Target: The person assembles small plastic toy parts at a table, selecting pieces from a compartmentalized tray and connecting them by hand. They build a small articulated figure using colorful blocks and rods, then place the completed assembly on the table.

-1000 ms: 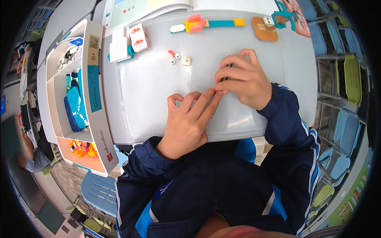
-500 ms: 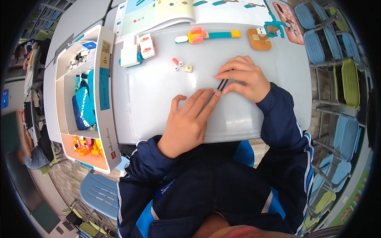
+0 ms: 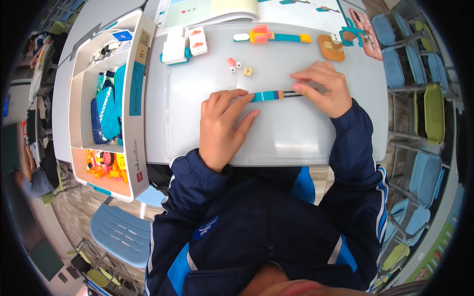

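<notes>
A slim strip of building bricks (image 3: 267, 95), teal with a dark blue and an orange piece near its right end, lies level between my hands. Two thin black rods (image 3: 291, 94) stick out of that end. My left hand (image 3: 222, 126) has its fingertips on the strip's left end, thumb held a little lower. On the other side, my right hand (image 3: 326, 88) has thumb and forefinger at the free ends of the rods, partly covering them. Beyond the strip lie a tan brick (image 3: 248, 72), a coral piece (image 3: 231, 61) and small white pieces (image 3: 233, 70).
Along the far side sit a white brick model (image 3: 176, 47), a teal-and-orange model (image 3: 260, 35) and a brown piece (image 3: 330, 48). An open booklet (image 3: 207, 11) lies behind. A sorting tray of bricks (image 3: 137, 113) stands left; a pink patterned case (image 3: 368, 37) is far right.
The strip has turned from slanting and mostly hidden to lying level, its teal part now showing. My right hand has shifted right, and my left hand's fingers have drawn back toward the strip's left end.
</notes>
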`<state>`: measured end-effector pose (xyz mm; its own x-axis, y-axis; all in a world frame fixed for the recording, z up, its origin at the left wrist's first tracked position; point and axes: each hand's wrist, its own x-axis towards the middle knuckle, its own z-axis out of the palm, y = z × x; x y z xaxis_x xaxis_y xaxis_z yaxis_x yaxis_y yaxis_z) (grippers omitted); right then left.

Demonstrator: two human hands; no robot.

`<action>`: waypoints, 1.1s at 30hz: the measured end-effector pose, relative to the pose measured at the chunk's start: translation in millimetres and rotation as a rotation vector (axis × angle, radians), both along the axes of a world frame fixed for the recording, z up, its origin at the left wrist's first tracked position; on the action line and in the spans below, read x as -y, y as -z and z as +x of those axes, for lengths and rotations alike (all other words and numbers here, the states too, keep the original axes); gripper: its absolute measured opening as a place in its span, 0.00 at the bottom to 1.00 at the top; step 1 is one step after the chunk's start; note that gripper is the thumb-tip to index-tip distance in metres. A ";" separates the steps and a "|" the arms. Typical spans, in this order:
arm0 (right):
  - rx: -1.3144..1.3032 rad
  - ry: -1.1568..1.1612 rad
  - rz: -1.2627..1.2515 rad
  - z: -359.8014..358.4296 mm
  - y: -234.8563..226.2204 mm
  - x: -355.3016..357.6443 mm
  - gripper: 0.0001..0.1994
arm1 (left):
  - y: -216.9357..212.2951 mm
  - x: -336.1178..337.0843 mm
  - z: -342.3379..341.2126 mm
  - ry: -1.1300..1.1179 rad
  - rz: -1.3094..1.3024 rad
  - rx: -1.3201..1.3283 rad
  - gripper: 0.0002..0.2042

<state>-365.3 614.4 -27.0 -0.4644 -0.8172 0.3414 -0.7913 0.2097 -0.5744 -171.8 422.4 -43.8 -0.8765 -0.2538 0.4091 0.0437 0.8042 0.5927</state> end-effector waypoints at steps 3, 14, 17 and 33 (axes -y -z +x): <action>-0.113 -0.020 -0.007 10.3 -10.8 18.5 0.12 | 2.8 -1.4 -1.4 -0.002 0.018 -0.023 0.15; 0.005 -0.055 0.125 2.2 5.9 83.7 0.12 | 9.0 -1.8 1.3 0.013 -0.022 -0.048 0.15; -0.031 -0.124 -0.005 3.6 -2.5 64.1 0.10 | 9.5 -1.1 1.9 0.004 -0.025 -0.042 0.15; 0.109 -0.093 -0.003 23.6 -5.2 11.4 0.11 | 4.4 -2.2 -2.2 0.015 -0.032 0.014 0.15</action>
